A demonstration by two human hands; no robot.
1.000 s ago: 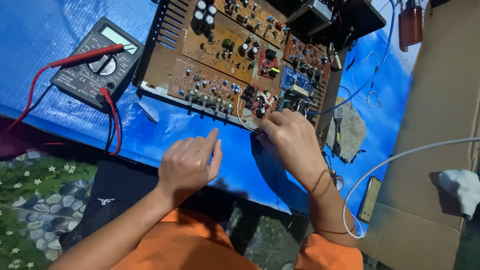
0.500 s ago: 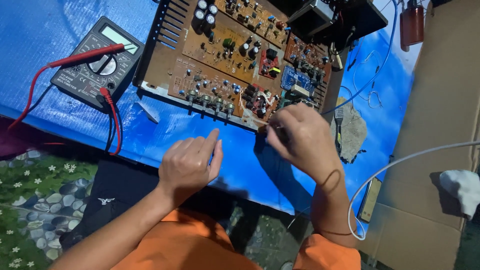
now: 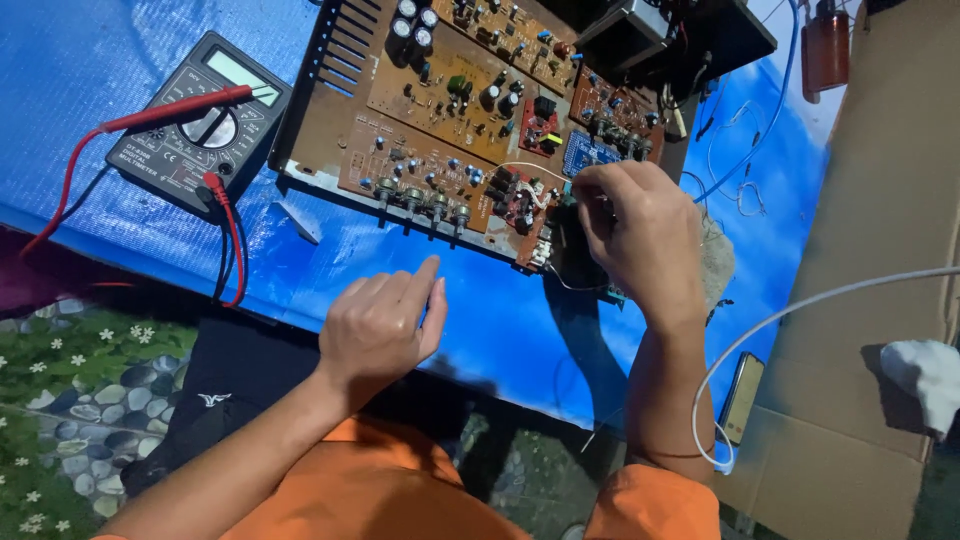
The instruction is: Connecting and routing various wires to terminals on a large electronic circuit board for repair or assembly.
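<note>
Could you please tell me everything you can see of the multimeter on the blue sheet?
The multimeter is a dark grey, boxy handheld meter lying flat and face up on the blue sheet, turned at a slant, left of the circuit board. It has a pale display near its top edge and a round dial in the middle. A red probe rests across its face, and red and black leads plug in near its lower edge and trail off over the sheet's edge. Neither hand touches it.

Blue tarp (image 3: 480, 330) under circuit board (image 3: 440, 110), multimeter (image 3: 200, 125)
</note>
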